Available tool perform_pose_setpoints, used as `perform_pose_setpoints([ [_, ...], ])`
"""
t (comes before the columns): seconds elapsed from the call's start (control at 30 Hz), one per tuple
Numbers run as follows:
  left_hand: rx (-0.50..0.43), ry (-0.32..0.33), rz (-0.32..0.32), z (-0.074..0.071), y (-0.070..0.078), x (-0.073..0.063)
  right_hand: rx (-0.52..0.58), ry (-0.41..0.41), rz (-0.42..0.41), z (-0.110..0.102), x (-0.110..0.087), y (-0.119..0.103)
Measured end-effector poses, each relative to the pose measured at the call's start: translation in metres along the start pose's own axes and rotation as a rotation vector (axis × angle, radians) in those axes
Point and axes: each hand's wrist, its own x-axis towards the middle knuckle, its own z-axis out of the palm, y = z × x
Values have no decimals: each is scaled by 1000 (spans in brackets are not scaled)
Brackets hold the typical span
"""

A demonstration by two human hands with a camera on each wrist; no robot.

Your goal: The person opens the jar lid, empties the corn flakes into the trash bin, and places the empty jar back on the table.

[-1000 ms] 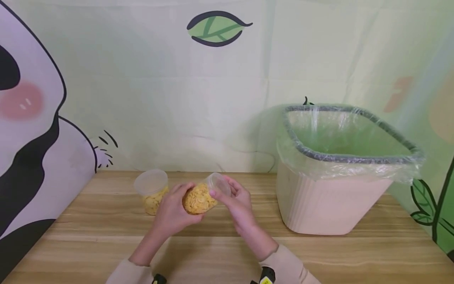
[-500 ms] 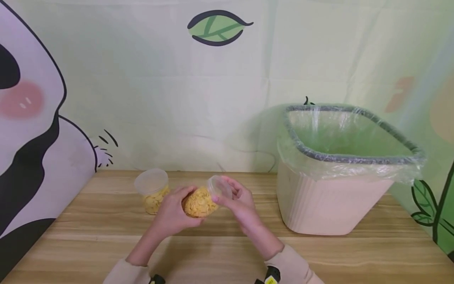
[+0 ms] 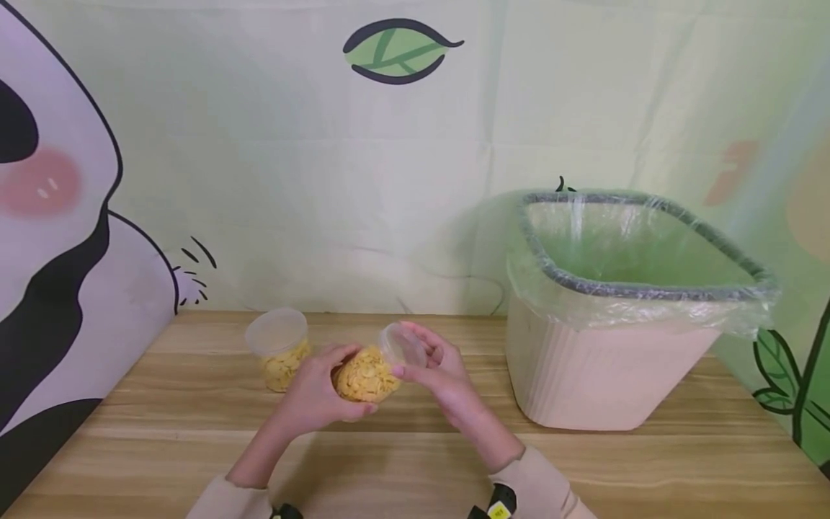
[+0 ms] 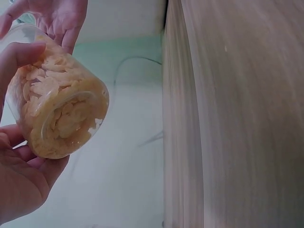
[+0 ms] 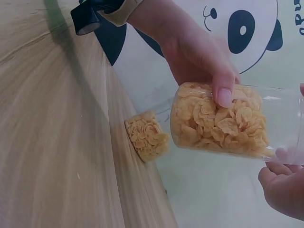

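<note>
A clear jar of corn flakes is held tilted above the table, its lidded end up and to the right. My left hand wraps round the flake-filled lower part; in the left wrist view its thumb lies along the wall and fingers support the far side. My right hand grips the translucent lid, thumb in front and fingers behind. In the right wrist view the flakes fill most of the jar, leaving a gap near the lid end.
A second lidded jar of flakes stands upright on the wooden table, just behind my left hand. To the right is a beige trash bin with a clear liner over its grey rim. A printed cloth backdrop rises behind the table.
Both hands and the jar have shifted slightly down and to the right. My right hand keeps its hold at the lid end. The second jar and the bin stay put.
</note>
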Motion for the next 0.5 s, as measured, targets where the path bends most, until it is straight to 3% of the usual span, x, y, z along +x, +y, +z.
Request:
perform_pose_setpoints([
  [0.23, -31, 11, -36, 0, 2, 0, 28, -9, 13, 1, 1, 1],
  [0.5, 46, 74, -77, 2, 6, 1, 39, 130, 18, 6, -1, 1],
])
